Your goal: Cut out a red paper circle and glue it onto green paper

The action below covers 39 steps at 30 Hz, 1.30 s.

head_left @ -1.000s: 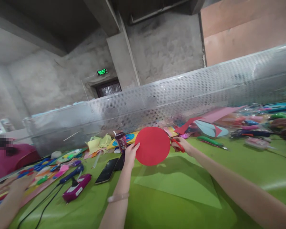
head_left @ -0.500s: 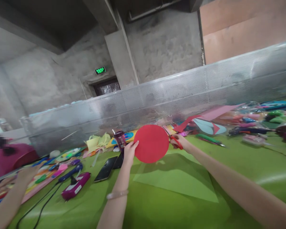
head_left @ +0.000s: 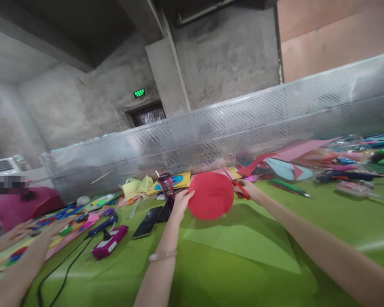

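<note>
A round sheet of red paper is held up over the table, its left edge pinched in my left hand. At the disc's right edge, my right hand is closed around the red handles of a pair of scissors. The blades point up and left by the paper's upper right rim; how far apart they are I cannot tell. Beneath lies a flat sheet of light green paper, partly shaded. A dark cup with a straw stands just behind my left hand.
Left of my forearm lie a black phone and a purple power strip with a cable. A co-worker's arms reach over coloured pieces at far left. A green utility knife and clutter lie right; a perforated metal screen runs behind.
The whole view has shifted slightly, so things appear a little further right. Both hands keep their hold on the red paper and the scissors. The disc looks slightly tilted and less evenly round.
</note>
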### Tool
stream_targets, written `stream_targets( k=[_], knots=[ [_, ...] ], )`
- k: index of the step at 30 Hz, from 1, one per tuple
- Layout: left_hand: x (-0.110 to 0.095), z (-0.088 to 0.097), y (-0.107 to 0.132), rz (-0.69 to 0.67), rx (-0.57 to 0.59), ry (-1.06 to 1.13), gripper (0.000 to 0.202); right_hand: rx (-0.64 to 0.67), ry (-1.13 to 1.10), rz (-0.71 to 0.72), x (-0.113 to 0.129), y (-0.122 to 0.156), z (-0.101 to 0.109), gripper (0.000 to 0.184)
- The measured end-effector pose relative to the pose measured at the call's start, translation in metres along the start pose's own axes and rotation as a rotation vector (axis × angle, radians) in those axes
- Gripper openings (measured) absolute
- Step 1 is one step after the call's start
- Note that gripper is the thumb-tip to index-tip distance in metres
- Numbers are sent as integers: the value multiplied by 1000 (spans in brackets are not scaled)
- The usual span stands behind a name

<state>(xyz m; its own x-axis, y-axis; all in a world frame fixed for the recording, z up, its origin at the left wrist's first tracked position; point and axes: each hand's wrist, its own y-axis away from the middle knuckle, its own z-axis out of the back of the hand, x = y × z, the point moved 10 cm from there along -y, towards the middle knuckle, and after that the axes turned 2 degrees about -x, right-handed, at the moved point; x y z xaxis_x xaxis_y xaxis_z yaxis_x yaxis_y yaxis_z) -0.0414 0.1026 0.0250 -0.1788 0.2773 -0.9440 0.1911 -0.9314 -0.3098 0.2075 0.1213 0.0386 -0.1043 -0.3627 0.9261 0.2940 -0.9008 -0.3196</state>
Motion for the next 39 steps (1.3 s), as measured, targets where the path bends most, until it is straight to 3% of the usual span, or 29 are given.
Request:
stream_targets(
  k=[3,6,9,13,18,22,27,36,39],
  knots=[
    [7,-7,3,53,46,-141,24,19,18,-16,0,2,-3,20],
    [11,-1,3,95,-3,-313,26,47,34,-25,-1,3,-7,22],
    [8,28,4,117,-175,-496,26,56,41,-26,-3,1,-8,23],
    [5,84,13,187,-430,-700,32,47,50,-26,-5,-1,-6,25],
    [24,122,18,323,-478,-822,26,49,59,-30,-7,-2,-6,26],
    [31,128,15,326,-487,-844,24,48,69,-35,-8,-3,-6,27],
    [25,132,14,273,-537,-820,19,43,79,-24,-8,-3,-5,25],
    [-28,149,32,6,-787,-729,31,29,95,-17,-6,-1,-6,22],
    [-34,136,30,-50,-726,-726,32,26,100,-17,-7,-1,-8,19]
  ],
)
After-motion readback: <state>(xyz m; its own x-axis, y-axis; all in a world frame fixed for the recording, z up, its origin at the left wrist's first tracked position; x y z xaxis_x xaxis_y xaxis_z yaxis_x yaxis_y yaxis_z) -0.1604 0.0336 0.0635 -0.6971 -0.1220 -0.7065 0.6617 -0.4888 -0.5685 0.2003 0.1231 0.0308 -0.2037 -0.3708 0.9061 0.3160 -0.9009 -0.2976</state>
